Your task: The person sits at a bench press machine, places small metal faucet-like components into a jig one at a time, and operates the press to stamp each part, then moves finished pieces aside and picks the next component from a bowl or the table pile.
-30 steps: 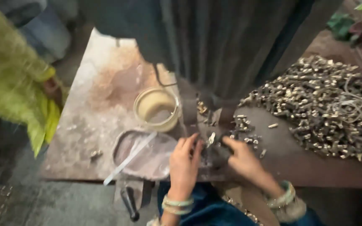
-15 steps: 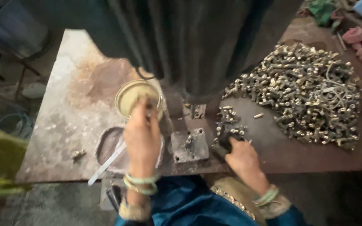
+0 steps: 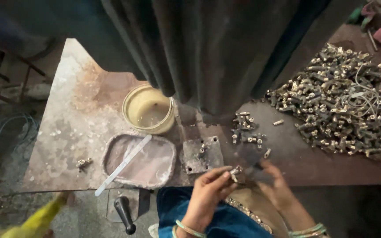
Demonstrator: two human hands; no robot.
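Observation:
My left hand [image 3: 208, 189] pinches a small brass fitting [image 3: 236, 173] just off the table's near edge, below a square metal base plate [image 3: 202, 154]. My right hand [image 3: 275, 187] is beside it, fingers curled, touching the same fitting from the right; whether it grips anything itself I cannot tell. A small cluster of brass fittings [image 3: 245, 132] lies on the table just beyond both hands. A large heap of the same fittings [image 3: 340, 105] fills the table's right side.
A dark machine column [image 3: 217, 48] rises over the table's middle. A yellowish round tub [image 3: 148, 110] and a shallow oval tray [image 3: 137, 161] holding a white strip [image 3: 124, 164] sit to the left. A black lever handle [image 3: 124, 213] hangs under the table edge. Another person's yellow sleeve [image 3: 40, 220] shows at lower left.
My left hand has come back from the round tub to the near edge and now pinches a fitting. My right hand has moved in next to it. The camera view shifted.

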